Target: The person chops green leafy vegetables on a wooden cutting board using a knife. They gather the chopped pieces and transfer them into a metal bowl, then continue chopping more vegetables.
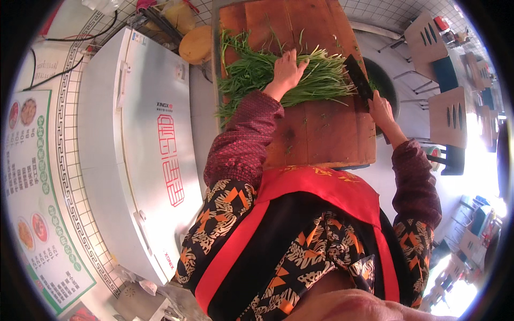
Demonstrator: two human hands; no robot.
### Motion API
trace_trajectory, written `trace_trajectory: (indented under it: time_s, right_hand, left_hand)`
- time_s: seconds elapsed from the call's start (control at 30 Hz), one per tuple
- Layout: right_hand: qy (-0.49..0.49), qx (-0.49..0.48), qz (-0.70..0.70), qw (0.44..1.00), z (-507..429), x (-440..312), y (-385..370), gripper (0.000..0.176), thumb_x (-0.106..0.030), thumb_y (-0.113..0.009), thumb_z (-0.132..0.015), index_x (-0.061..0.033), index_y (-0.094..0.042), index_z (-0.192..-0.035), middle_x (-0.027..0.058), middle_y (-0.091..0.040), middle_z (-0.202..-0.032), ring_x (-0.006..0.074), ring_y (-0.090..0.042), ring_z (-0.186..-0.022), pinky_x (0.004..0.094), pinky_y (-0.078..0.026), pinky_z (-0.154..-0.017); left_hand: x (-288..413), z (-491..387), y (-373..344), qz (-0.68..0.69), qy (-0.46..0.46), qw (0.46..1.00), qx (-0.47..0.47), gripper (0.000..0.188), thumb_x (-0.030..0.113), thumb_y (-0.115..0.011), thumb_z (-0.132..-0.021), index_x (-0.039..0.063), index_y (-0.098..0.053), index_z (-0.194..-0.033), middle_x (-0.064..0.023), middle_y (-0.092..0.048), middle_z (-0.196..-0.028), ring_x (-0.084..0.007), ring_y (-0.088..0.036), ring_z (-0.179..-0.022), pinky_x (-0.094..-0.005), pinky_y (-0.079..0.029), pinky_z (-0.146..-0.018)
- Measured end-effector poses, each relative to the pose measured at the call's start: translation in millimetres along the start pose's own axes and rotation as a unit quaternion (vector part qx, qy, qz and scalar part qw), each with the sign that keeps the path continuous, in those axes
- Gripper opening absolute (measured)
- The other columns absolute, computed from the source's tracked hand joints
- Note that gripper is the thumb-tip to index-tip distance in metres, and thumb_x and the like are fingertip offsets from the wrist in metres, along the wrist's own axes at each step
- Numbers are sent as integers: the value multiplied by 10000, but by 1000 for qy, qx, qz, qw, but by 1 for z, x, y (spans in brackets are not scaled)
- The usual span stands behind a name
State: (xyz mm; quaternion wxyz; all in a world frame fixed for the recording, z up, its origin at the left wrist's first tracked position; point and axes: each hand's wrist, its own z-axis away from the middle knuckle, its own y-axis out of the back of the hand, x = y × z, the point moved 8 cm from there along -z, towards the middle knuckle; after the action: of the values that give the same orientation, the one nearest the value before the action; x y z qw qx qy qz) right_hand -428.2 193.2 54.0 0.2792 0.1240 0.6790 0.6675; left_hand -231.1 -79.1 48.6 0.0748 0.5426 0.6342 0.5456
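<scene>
A large bunch of long green chives or similar leafy stems (249, 74) lies across a reddish-brown wooden board (333, 132), its pale cut ends towards the right. My left hand (287, 72) presses flat on top of the bunch with fingers spread. My right hand (381, 110) grips the handle of a dark-bladed cleaver (358, 78), whose blade stands beside the stem ends near the board's right edge. Partly hidden under that edge is a dark round basin (387, 86) with chopped green bits in it. Small green scraps are scattered on the board.
A white chest freezer (160, 132) stands at the left, with a round wooden board (196, 45) beyond it. Chairs with pale backs (447, 116) and tables line the right side. A printed menu board (44, 192) hangs at the far left.
</scene>
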Motion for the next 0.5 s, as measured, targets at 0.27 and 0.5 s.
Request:
trace_trajectory:
  time_s: [0.27, 0.5]
  right_hand:
    - [27, 33, -22, 999, -1, -2, 2, 236, -181, -570, -933, -13, -434, -1029, 288, -639, -794, 494, -623, -776, 582, -490, -695]
    - [17, 29, -9, 999, -2, 4, 0, 241, -172, -577, -928, -4, -444, -1038, 284, -633, -763, 489, -624, -761, 574, -495, -679]
  left_hand:
    - [-142, -16, 110, 106, 129, 980, 110, 277, 243, -623, -891, -23, -662, -821, -222, -649, -810, -403, -636, -787, -457, -496, -701]
    - [-261, 11, 102, -44, 290, 953, 78, 329, 296, -707, -829, -29, -669, -789, -234, -655, -769, -396, -661, -798, -477, -513, -717]
